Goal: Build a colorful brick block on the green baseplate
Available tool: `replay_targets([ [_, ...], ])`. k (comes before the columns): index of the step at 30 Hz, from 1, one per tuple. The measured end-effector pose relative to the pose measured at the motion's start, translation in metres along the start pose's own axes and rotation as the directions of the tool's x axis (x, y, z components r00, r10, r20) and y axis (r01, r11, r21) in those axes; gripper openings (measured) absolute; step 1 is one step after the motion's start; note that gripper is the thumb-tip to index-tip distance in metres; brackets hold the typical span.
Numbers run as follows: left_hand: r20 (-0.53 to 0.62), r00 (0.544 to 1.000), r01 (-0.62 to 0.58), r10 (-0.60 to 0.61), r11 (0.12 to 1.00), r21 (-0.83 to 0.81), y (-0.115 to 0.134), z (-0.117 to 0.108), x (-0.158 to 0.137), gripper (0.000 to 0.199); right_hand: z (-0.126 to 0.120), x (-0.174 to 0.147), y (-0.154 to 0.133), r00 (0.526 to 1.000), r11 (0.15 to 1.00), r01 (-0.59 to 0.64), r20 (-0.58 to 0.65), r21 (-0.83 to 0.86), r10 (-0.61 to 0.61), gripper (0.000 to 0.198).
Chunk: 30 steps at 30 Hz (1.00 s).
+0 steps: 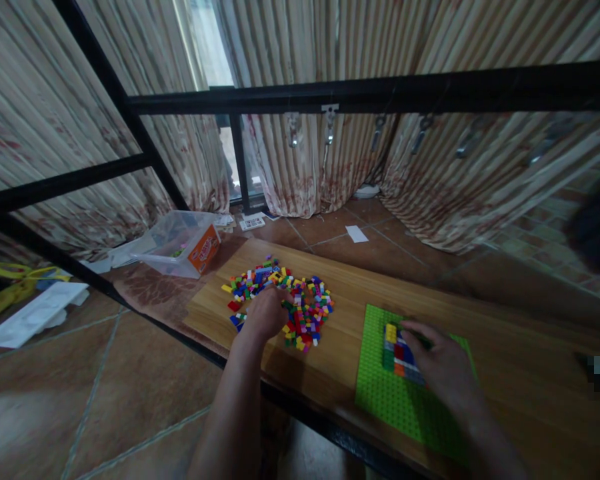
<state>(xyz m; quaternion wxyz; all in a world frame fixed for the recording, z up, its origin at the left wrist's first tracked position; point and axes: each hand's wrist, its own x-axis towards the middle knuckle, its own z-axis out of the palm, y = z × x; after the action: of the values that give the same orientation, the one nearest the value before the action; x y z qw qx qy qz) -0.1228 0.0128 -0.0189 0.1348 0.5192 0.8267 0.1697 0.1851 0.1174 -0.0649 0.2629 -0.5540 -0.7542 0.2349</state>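
Note:
My left hand (267, 312) reaches into a spread pile of small coloured toy building bricks (310, 313) on the wooden table. Its fingers point down among the bricks and are mostly hidden behind the back of the hand. To the right lies a green studded baseplate (380, 393). On it stands a compact block of joined bricks (399, 351) in yellow, red, blue, white, orange and green. My right hand (437, 357) is closed around the far right side of this block, thumb and index finger against it. Part of the block is covered by that hand.
The wooden table (350, 273) has a dark metal edge. Beyond its left end, a clear plastic box (175, 250) with an orange label holds some bricks. White packaging (37, 313) and paper sheets (356, 234) lie on the tiled floor. A black metal rail (280, 101) crosses before the curtains.

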Motion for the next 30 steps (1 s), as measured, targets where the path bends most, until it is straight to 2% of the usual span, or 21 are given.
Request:
replay_targets([
  [6, -0.047, 0.997, -0.065, 0.064, 0.998, -0.009, 0.000, -0.005, 0.003, 0.022, 0.001, 0.002, 0.003, 0.999, 1.000, 0.011, -0.040, 0.021, -0.010, 0.038],
  [8, -0.081, 0.993, -0.093, 0.085, 0.991, -0.100, -0.001, -0.007, 0.004, 0.018, 0.000, 0.003, 0.001, 0.998, 0.999, 0.005, -0.063, 0.049, -0.002, 0.038],
  [10, -0.080, 0.991, -0.123, 0.105, 0.954, -0.272, 0.000, -0.008, 0.005, 0.016, -0.001, 0.003, -0.003, 0.996, 0.996, -0.010, -0.089, 0.086, 0.018, 0.038],
  [13, -0.033, 0.985, -0.157, 0.169, 0.804, -0.573, 0.010, -0.003, 0.005, 0.013, -0.001, -0.002, -0.015, 0.993, 0.983, -0.004, -0.117, 0.186, 0.026, 0.034],
  [16, 0.029, 0.984, -0.083, 0.175, 0.600, -0.795, 0.036, 0.014, 0.002, 0.017, 0.004, -0.010, -0.034, 0.994, 0.936, 0.062, -0.106, 0.346, -0.027, 0.031],
  [19, 0.103, 0.988, 0.044, 0.112, 0.435, -0.900, 0.070, 0.037, -0.008, 0.031, 0.011, -0.017, -0.052, 0.993, 0.889, 0.116, -0.050, 0.443, -0.104, 0.028],
  [21, 0.130, 0.981, 0.075, 0.140, 0.346, -0.935, 0.090, 0.052, -0.016, 0.033, 0.015, -0.020, -0.060, 0.988, 0.880, 0.153, -0.039, 0.450, -0.152, 0.026],
  [23, 0.136, 0.971, 0.073, 0.195, 0.302, -0.951, 0.103, 0.062, -0.023, 0.030, 0.016, -0.021, -0.065, 0.983, 0.879, 0.177, -0.036, 0.443, -0.180, 0.026],
  [26, 0.127, 0.969, 0.056, 0.210, 0.314, -0.948, 0.112, 0.070, -0.028, 0.026, 0.015, -0.022, -0.066, 0.982, 0.872, 0.183, -0.037, 0.454, -0.187, 0.024],
  [30, 0.089, 0.981, -0.003, 0.174, 0.469, -0.883, 0.116, 0.073, -0.027, 0.026, 0.010, -0.022, -0.064, 0.981, 0.857, 0.189, -0.049, 0.480, -0.189, 0.023],
])
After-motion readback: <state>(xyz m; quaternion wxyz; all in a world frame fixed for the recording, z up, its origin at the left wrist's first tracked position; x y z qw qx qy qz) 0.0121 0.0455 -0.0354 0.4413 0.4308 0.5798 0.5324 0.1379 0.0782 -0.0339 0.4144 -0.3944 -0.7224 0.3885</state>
